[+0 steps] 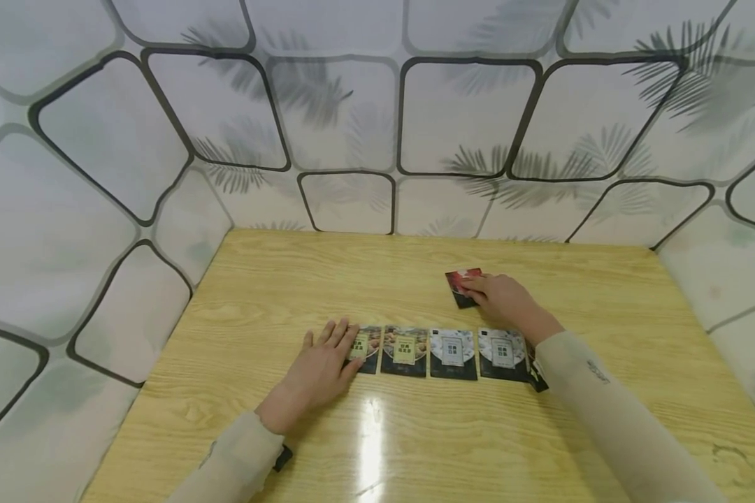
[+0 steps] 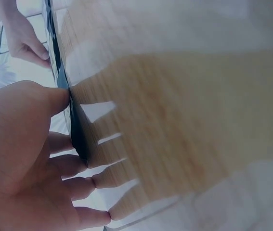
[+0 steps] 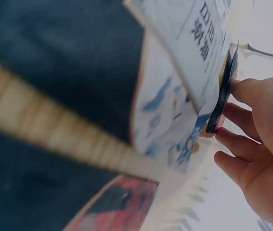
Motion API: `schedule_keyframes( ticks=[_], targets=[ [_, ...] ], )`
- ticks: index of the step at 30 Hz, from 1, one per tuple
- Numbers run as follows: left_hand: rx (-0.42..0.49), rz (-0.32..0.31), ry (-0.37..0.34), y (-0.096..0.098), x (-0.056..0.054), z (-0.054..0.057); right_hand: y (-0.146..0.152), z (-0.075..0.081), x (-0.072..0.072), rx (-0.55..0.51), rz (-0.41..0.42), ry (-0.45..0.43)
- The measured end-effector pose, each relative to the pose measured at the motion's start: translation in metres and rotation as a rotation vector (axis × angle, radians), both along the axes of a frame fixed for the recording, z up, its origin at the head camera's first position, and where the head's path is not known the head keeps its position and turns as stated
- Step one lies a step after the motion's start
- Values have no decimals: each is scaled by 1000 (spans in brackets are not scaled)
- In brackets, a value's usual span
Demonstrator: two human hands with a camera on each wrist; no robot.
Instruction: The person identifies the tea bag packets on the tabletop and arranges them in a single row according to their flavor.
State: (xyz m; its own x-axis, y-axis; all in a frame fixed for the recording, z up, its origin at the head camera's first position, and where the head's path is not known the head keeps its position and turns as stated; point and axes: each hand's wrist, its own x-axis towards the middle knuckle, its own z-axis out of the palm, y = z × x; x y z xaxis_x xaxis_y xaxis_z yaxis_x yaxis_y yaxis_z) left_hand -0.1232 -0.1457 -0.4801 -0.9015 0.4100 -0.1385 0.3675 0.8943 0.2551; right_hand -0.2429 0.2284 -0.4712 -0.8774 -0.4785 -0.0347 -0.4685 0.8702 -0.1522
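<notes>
My right hand [image 1: 506, 300] pinches a red and black packet [image 1: 454, 279] near the back of the table, with thumb and fingers at its edge. The right wrist view shows this packet [image 3: 221, 94] nearly edge-on. My left hand [image 1: 317, 367] lies with fingers spread, its fingertips and thumb touching the leftmost yellow-labelled packet [image 1: 370, 347] of a row. Beside that sit another yellow-labelled packet [image 1: 405, 351] and two white-labelled packets [image 1: 453, 353]. A further packet [image 1: 537, 377] at the row's right end is mostly hidden by my right sleeve.
The wooden table [image 1: 289, 272] meets a patterned wall covering [image 1: 346, 202] at the back and sides. My right sleeve [image 1: 594, 391] crosses above the row's right end. A small black item [image 1: 283, 457] shows beside my left sleeve.
</notes>
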Motion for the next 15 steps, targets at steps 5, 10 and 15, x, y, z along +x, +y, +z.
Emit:
schedule_keyframes(
  ticks=[5, 10, 15],
  targets=[
    [11, 1, -2, 0, 0, 0, 7, -1, 4, -58, -57, -50],
    [11, 3, -2, 0, 0, 1, 16, -3, 7, -69, -70, -65],
    [0, 0, 2, 0, 0, 1, 20, -2, 10, -69, -92, -78]
  ],
)
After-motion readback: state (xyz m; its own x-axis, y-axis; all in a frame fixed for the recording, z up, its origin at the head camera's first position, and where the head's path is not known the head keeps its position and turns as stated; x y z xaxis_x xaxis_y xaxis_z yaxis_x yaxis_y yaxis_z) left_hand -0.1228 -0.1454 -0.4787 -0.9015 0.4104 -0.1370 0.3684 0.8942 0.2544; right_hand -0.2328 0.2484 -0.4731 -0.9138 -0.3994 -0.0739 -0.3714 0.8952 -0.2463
